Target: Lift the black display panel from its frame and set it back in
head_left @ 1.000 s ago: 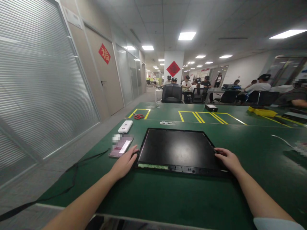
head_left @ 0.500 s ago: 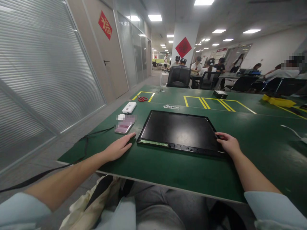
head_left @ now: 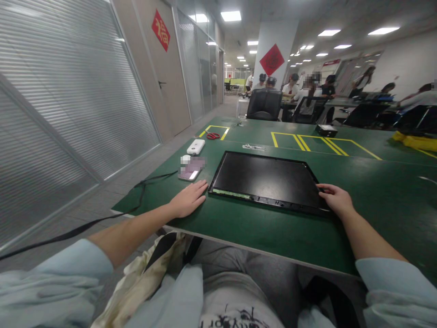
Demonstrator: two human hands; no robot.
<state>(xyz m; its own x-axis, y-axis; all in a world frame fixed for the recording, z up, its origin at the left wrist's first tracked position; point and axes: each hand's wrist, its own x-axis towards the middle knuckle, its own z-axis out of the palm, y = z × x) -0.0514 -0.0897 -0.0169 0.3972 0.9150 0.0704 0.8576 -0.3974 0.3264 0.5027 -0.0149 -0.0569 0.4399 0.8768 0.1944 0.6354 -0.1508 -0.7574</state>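
Observation:
A black flat screen panel (head_left: 262, 175) lies face up on the green table (head_left: 259, 232), a green circuit strip (head_left: 232, 194) showing along its near left edge. My left hand (head_left: 189, 199) rests palm down on the tabletop just left of the panel's near left corner, fingers stretched out and holding nothing. At the panel's right edge, my right hand (head_left: 336, 200) has its thumb and fingers closed on the frame; the fingertips are partly hidden.
Beyond my left hand lie a phone (head_left: 191, 169), a white power bank (head_left: 195, 146) and red-handled scissors (head_left: 213, 135). Small white pieces (head_left: 253, 147) sit behind the panel. Farther back are a black box (head_left: 326, 130), yellow tape outlines and a yellow item (head_left: 414, 140). People sit beyond.
The view has turned slightly, so everything sits farther right and higher. My left hand lies flatter, with more of its back showing. My right hand stays at the panel's right edge.

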